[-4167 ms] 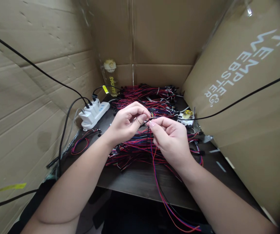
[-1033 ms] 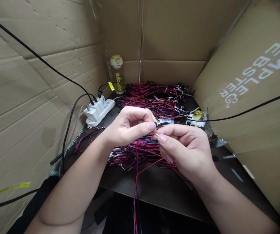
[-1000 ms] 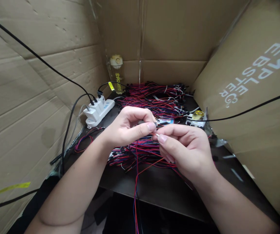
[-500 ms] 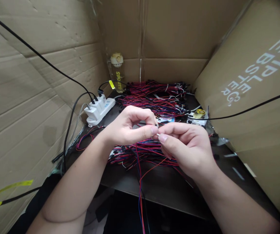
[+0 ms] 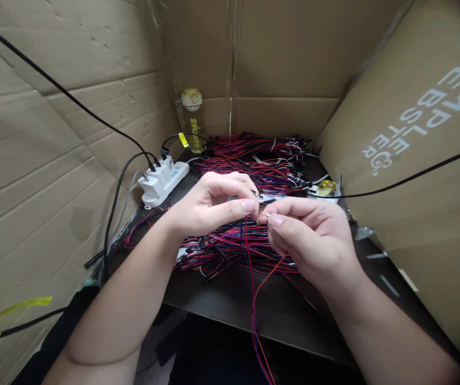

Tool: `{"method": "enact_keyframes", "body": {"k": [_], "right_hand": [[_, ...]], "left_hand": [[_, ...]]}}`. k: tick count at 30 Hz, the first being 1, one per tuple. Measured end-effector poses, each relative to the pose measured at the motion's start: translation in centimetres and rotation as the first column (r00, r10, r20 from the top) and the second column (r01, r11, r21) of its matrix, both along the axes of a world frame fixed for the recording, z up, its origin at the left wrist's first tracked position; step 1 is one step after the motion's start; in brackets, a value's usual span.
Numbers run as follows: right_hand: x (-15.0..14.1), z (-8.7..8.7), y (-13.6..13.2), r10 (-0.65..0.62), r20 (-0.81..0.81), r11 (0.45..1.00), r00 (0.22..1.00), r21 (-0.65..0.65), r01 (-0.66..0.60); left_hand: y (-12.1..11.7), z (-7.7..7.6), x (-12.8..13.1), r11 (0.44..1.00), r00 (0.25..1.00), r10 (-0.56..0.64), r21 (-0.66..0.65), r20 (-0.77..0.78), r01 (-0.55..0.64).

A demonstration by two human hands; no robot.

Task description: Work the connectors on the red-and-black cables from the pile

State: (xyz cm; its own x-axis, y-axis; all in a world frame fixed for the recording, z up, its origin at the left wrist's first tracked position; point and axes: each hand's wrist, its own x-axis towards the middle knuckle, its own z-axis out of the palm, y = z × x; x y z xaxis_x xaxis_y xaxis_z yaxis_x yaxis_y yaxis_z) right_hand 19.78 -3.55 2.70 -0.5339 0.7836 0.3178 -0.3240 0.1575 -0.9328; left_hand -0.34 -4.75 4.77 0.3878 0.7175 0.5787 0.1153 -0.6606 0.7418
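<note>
The person's left hand [image 5: 221, 203] pinches the ends of several wires [image 5: 252, 299] between thumb and forefinger; a small dark plug [image 5: 254, 193] seems to sit there too, though the fingers hide most of it. The right hand [image 5: 305, 230] grips one thin orange wire close to its white tip [image 5: 268, 215], just beside the left fingertips. The held wires hang past the table [image 5: 221, 289] edge, in front of the wire pile [image 5: 249, 240].

A loose pinch could let the tip slip, or a push at an angle could bend it. The dangling lengths might catch on the pile and tug the ends away, and similar colours invite a mix-up.

The bottle [image 5: 192, 120] reads "SPORTS" in yellow. The right cardboard wall [image 5: 394, 224] shows "MPLE", "EBSTER" and an ampersand, cut short at the edge.
</note>
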Motion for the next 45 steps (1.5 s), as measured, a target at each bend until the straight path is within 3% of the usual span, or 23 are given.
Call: {"method": "enact_keyframes", "body": {"k": [8,15,24,30,35,45], "right_hand": [[-0.1,0.1,0.0,-0.012,0.048,1.0,0.999,0.002,0.012],[-0.2,0.6,-0.3,-0.052,0.147,0.995,0.988,0.097,0.038],[-0.2,0.4,-0.1,-0.011,0.189,0.995,0.982,0.103,-0.008],[0.0,0.5,-0.2,-0.03,0.241,0.992,0.97,0.129,-0.001],[0.1,0.9,-0.2,-0.104,0.32,0.973,0.942,0.228,0.03],[0.3,0.9,0.1,-0.093,0.366,0.964,0.926,0.268,-0.009]], "left_hand": [[0.0,-0.1,0.2,0.996,0.999,-0.049,-0.07,0.021,0.05],[0.1,0.0,0.2,0.991,0.997,-0.063,-0.115,0.043,0.068],[0.1,0.1,0.2,0.986,0.996,-0.084,-0.141,0.011,0.085],[0.1,0.1,-0.1,0.988,0.993,-0.115,-0.104,-0.039,0.11],[0.1,0.2,-0.2,0.996,0.992,-0.091,-0.027,-0.093,0.089],[-0.1,0.3,-0.3,0.999,0.985,-0.026,-0.036,-0.172,0.02]]}}
